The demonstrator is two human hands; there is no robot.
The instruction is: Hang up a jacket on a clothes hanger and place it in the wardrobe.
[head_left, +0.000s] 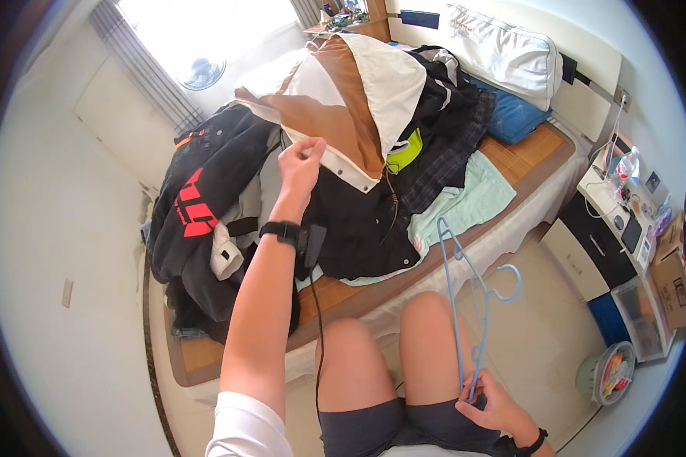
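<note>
With fingers closed, my left hand (300, 161) pinches the edge of a white jacket with brown lining (344, 95), lifting it above the pile on the bed. Snap buttons show along its lower white edge. My right hand (494, 407) grips one end of a light blue clothes hanger (469, 266), which stands up beside my right knee with its hook to the right. Under the jacket lie black clothes (358, 240), and a black garment with red print (206, 171) is heaped to the left. A yellow-green piece of cloth (405, 152) shows beside the lining.
The bed (511, 156) carries the heap, with a mint-green towel (472, 194), a blue pillow (514, 114) and a white packed bag (503, 53). To the right stand a nightstand (594, 244), a cardboard box (672, 278) and a waste bin (607, 375). A black cable (318, 327) hangs from my left wrist.
</note>
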